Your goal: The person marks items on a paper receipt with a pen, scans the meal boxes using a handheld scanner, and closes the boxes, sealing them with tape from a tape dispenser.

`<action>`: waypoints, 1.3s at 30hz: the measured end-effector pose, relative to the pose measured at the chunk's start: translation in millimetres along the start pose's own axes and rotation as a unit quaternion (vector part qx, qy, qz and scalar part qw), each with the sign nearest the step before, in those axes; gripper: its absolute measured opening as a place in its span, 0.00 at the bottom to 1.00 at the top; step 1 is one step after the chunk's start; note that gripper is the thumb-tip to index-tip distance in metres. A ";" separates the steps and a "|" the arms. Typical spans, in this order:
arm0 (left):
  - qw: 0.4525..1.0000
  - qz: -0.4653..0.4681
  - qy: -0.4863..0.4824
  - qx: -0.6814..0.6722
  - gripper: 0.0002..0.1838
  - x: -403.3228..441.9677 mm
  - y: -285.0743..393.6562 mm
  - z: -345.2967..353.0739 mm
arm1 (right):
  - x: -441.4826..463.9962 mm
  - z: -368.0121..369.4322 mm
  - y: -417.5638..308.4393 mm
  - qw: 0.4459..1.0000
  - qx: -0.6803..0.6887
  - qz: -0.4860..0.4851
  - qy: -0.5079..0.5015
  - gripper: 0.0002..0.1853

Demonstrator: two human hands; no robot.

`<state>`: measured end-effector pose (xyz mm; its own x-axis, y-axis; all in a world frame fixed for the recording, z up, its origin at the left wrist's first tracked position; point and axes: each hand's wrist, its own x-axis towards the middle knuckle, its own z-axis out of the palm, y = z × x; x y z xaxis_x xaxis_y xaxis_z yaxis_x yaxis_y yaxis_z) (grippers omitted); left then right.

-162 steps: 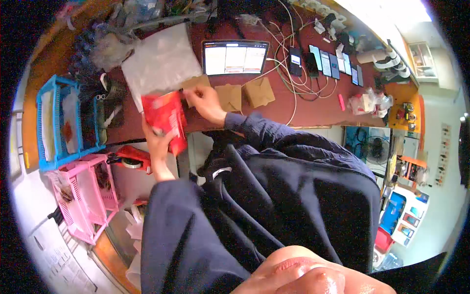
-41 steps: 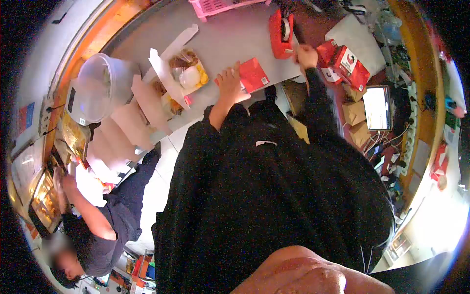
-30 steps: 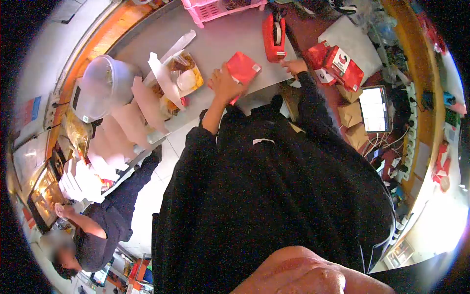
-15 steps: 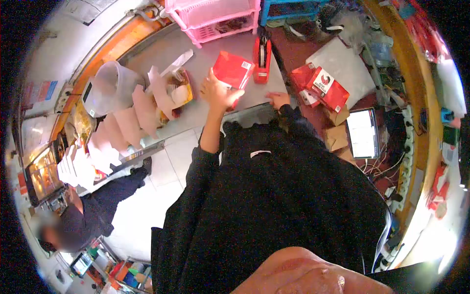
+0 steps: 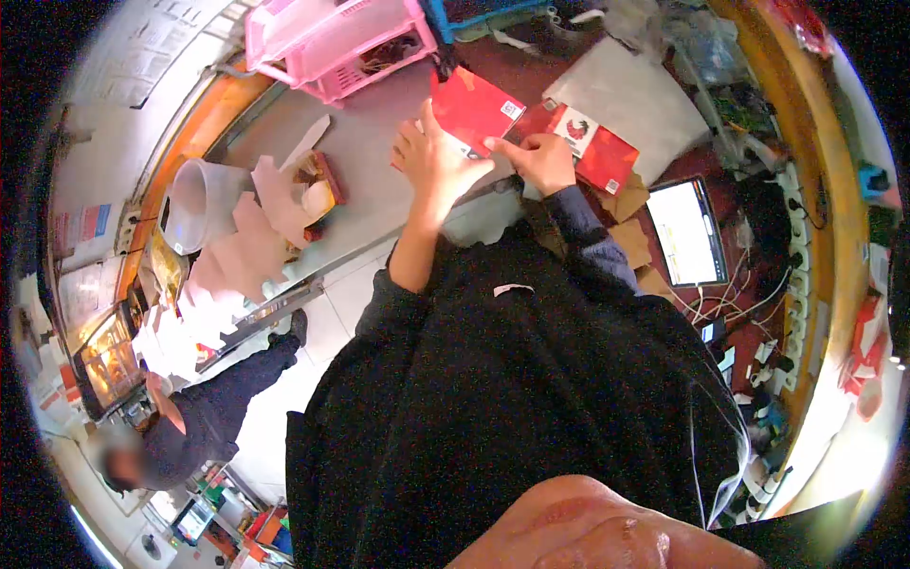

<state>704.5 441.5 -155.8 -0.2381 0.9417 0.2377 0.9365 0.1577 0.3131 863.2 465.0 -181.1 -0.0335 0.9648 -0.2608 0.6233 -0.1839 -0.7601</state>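
A red printed paper packet (image 5: 474,106) with a small white code label is raised over the grey counter. My left hand (image 5: 431,166) grips it from the lower left, fingers behind and thumb stretched along the near side. At its lower right edge, the thumb of my right hand (image 5: 545,163) presses on the packet; the other fingers are curled and partly hidden. More red packets (image 5: 607,156), one showing a rooster print, lie just right of my right hand. The red tape dispenser is mostly hidden behind the held packet.
A pink plastic rack (image 5: 341,57) stands at the back. Left along the counter (image 5: 370,114) are a row of white paper containers (image 5: 237,270) and a clear tub (image 5: 199,204). To the right lies a lit tablet (image 5: 687,232) with cables. Another person (image 5: 190,427) works at far left.
My right hand has risen from the counter edge to the packet's lower right edge. The packet is now tilted differently in my left hand. The view has turned slightly right.
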 end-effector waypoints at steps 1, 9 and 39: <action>1.000 0.006 -0.003 0.000 0.54 3.9 3.6 4.3 | -0.6 -12.5 4.2 1.000 0.003 0.017 -0.023 0.36; 0.476 -0.153 -0.563 -0.658 0.27 5.1 38.0 18.9 | -24.9 -61.9 55.8 0.907 0.419 -0.015 -0.050 0.17; 0.867 -0.451 0.203 -0.063 0.34 -81.9 -335.3 215.0 | 79.5 142.5 -147.6 0.932 -0.033 -0.258 -0.251 0.20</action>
<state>465.3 375.4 -478.0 -0.9537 0.2666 0.1393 0.2929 0.7176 0.6319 657.2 542.0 -174.4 -0.6938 0.7085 -0.1289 0.4690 0.3087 -0.8275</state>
